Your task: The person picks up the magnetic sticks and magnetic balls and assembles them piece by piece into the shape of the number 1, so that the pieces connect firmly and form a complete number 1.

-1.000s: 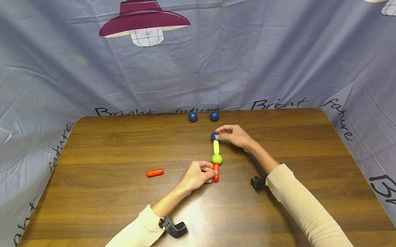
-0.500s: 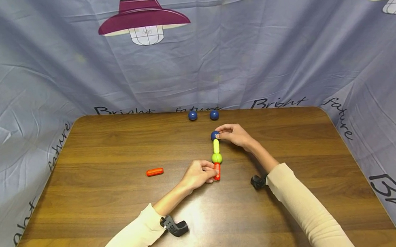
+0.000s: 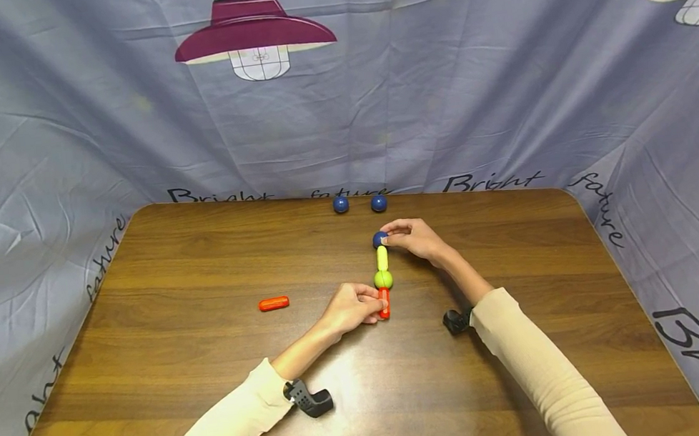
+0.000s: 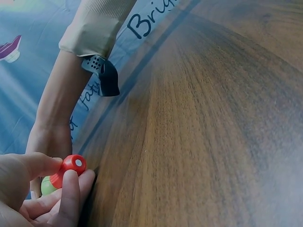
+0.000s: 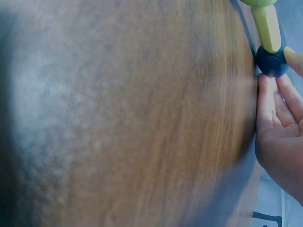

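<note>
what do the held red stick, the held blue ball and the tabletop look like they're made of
Held red stick: probably plastic, evenly coloured; the pale round spot on its end could be metal.
Held blue ball: smooth and uniform, perhaps painted metal or plastic; the look can't settle it.
Tabletop: wood or wood-look laminate, satin sheen, going by its brown grain and soft reflection.

Head view faces forward and down; both wrist views, closer, share its green ball [image 3: 383, 280].

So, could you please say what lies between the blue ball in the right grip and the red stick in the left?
The yellow stick, then the green ball, as the head view shows.
</note>
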`<state>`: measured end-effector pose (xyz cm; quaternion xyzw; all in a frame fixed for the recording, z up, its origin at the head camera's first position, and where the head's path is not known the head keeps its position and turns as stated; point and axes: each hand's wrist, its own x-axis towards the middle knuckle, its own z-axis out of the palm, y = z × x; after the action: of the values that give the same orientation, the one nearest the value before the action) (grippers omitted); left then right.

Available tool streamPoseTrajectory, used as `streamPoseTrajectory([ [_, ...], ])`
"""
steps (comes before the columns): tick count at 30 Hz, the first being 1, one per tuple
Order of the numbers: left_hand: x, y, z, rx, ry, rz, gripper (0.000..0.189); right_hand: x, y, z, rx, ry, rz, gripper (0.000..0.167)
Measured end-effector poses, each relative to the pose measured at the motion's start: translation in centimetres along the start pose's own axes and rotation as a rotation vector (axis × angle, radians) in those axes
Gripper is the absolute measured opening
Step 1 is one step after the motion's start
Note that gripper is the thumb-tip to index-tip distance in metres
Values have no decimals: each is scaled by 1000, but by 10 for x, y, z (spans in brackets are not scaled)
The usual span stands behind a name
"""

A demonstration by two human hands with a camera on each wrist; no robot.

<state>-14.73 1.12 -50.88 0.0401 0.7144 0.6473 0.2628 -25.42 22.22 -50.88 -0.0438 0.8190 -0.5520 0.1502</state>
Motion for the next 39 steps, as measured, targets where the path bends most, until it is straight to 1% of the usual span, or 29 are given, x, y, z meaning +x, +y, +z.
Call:
streamPoseTrajectory([
  [5,-1,1,2,0,13,1,22,0,1,-1,-3,-1,5,35],
  [17,-1,2,2,-12,12,-23,20,0,1,-1,0,-5,5,36],
  [28,-1,5,2,6,13,-18,17,1,2,-1,7,-5,3,36],
  [35,0,5,2,14,4,-18,16,1,1,-1,12,-13,12,37],
  [39,1,6,1,42,-13,-12,16,0,1,-1,7,-12,14,37],
])
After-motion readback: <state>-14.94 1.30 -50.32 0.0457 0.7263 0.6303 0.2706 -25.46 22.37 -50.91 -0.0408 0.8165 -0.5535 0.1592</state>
